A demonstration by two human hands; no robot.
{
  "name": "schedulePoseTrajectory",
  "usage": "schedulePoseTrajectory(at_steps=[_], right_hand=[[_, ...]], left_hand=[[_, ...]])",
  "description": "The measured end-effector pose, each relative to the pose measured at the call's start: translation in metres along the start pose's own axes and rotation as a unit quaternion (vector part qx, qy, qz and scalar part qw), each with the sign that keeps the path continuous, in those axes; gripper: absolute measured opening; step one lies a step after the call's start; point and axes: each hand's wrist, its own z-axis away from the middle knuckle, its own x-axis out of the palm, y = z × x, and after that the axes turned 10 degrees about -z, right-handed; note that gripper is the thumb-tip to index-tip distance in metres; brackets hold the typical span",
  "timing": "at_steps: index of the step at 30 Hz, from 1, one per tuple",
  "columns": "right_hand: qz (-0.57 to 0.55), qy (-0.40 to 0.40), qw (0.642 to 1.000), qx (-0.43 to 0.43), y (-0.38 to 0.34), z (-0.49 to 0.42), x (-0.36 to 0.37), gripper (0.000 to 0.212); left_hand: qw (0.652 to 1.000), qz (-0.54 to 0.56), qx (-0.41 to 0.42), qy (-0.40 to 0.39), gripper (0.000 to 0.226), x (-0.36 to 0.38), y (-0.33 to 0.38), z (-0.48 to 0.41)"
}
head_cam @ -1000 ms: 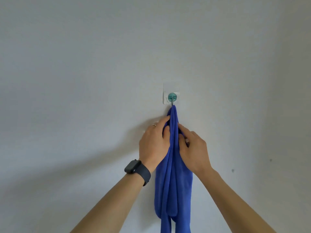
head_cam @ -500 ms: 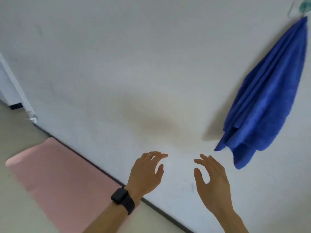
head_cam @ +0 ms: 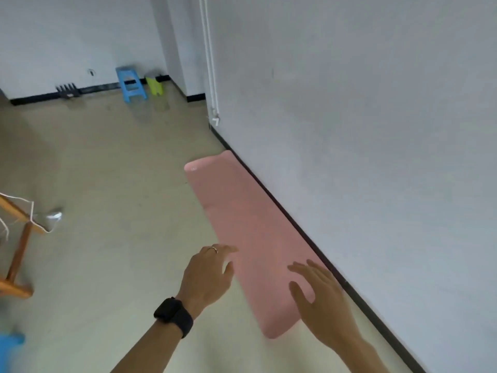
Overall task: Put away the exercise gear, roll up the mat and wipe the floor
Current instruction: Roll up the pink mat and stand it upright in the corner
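Currently: pink mat (head_cam: 250,232) lies flat and unrolled, centre to lower right of frame, its long edge just beside the black baseboard (head_cam: 295,226) of the grey-white wall (head_cam: 376,130). It is thin and matte, with rounded corners.

Left hand (head_cam: 207,275), lower centre: fingers loosely spread, holding nothing. Thin ring (head_cam: 213,249) on one finger, black smartwatch (head_cam: 174,316) on the wrist.

Right hand (head_cam: 320,294), lower right: fingers straight and splayed, also empty.

Both hands overlap the mat's near end in view; contact can't be told.

Floor (head_cam: 121,170) is smooth, beige, slightly glossy. Blue plastic stool (head_cam: 131,84) stands upper left by the far wall; wooden frame (head_cam: 16,238) at the left edge.
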Motion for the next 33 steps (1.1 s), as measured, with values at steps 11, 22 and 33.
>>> schedulePoseTrajectory(at_steps=[11, 22, 33], right_hand=[[0.039, -0.052, 0.997, -0.031, -0.071, -0.218, 0.155, 0.032], [0.05, -0.116, 0.99, -0.057, -0.149, -0.522, 0.262, 0.037], [0.068, -0.101, 0.993, 0.008, -0.194, -0.769, 0.404, 0.038]], left_hand=[[0.997, -0.016, -0.075, -0.028, 0.04, -0.03, -0.211, -0.152], [0.991, -0.031, -0.128, -0.015, 0.039, -0.097, -0.378, -0.377], [0.993, -0.035, -0.086, -0.067, 0.04, -0.111, -0.6, -0.619]])
